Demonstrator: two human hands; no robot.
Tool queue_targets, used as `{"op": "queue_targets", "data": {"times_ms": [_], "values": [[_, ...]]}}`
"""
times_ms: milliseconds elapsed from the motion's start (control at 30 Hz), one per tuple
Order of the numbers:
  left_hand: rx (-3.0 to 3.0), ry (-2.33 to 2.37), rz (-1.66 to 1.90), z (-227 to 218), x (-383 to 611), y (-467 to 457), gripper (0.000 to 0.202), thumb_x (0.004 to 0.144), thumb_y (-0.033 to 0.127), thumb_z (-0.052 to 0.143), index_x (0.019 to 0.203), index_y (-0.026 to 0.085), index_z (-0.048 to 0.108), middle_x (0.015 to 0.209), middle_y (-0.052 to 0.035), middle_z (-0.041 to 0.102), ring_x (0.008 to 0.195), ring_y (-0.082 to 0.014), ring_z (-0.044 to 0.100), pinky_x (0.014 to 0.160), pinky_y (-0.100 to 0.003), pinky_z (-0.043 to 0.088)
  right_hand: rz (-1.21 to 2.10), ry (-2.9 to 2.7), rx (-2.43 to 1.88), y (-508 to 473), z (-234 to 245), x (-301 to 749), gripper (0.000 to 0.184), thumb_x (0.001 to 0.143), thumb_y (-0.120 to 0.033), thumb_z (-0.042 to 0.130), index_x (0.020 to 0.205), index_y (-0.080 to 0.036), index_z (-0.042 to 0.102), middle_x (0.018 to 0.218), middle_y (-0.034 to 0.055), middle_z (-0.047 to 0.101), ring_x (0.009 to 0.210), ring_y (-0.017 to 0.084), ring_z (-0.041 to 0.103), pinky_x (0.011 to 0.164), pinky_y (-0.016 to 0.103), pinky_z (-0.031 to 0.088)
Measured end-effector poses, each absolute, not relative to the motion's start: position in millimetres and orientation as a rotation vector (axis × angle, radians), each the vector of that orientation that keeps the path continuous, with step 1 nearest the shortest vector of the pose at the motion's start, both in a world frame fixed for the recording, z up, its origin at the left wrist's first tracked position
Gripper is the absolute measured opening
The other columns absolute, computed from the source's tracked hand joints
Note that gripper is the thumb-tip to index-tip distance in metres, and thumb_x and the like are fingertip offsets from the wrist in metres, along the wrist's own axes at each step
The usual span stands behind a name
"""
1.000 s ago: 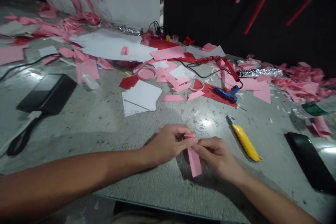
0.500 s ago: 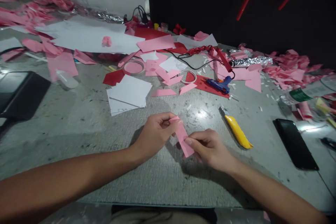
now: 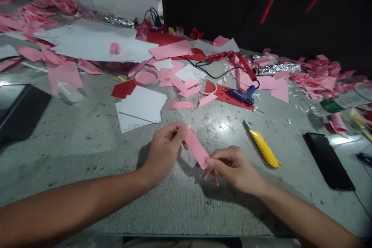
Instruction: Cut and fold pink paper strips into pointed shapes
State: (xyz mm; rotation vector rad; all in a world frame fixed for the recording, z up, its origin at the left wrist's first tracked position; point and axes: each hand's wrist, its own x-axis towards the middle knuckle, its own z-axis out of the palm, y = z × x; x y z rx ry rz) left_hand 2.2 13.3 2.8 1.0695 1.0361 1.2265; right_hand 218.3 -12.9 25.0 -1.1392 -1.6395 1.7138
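Between my two hands, just above the grey table (image 3: 116, 193), a narrow pink paper strip (image 3: 196, 148) slants down to the right. My left hand (image 3: 165, 149) pinches its upper left end between thumb and fingers. At the lower right end, the thumb and index finger of my right hand (image 3: 232, 168) grip the strip, while its other fingers hang loosely below. A yellow box cutter (image 3: 265, 148) lies to the right of my right hand. Beyond my hands are folded pink paper pieces (image 3: 180, 105) and a stack of white paper sheets (image 3: 142, 104).
A blue glue gun (image 3: 243, 95) rests on red paper (image 3: 222, 95), its black cord running behind. A black phone (image 3: 328, 161) lies at right, near a plastic bottle (image 3: 345, 102). At left stands a dark box-like object (image 3: 26, 112). Crumpled pink paper (image 3: 322, 75) lines the back.
My left hand has shifted left along with its end of the strip, and more of the strip's flat face shows. My right hand now holds nearer the lower end.
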Motion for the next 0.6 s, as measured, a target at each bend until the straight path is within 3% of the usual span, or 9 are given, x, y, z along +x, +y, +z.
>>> {"op": "queue_targets", "data": {"times_ms": [333,500,600], "values": [[1.106,1.058,1.223,10.0,-2.0,12.0,0.031,0.104,0.038,0.066,0.079,0.019,0.07,0.064,0.0042,0.054,0.058,-0.0083,0.046,0.056,-0.022,0.037,1.613,-1.428,-1.155,-13.0,22.6,225.4,0.043,0.101,-0.049,0.069,0.074,-0.016,0.073,0.059,0.0015,0.067,0.046,0.009,0.051,0.045,0.022,0.039],[1.23,0.987,1.123,15.5,-0.1,7.1,0.024,0.099,0.033,0.072,0.08,0.018,0.071,0.064,0.0055,0.053,0.06,-0.007,0.047,0.058,-0.019,0.039,1.588,-1.541,-1.209,-12.0,29.0,214.5,0.033,0.086,-0.045,0.088,0.078,-0.015,0.076,0.06,-0.0005,0.063,0.05,0.009,0.05,0.047,0.023,0.038],[1.2,0.937,1.055,14.0,1.1,8.1,0.021,0.096,0.034,0.075,0.081,0.018,0.072,0.067,0.0048,0.058,0.061,-0.0074,0.05,0.058,-0.019,0.041,1.58,-1.498,-1.3,-11.6,27.7,213.8,0.038,0.09,-0.048,0.083,0.073,-0.015,0.074,0.053,-0.0017,0.058,0.046,0.009,0.049,0.046,0.023,0.036]]}}
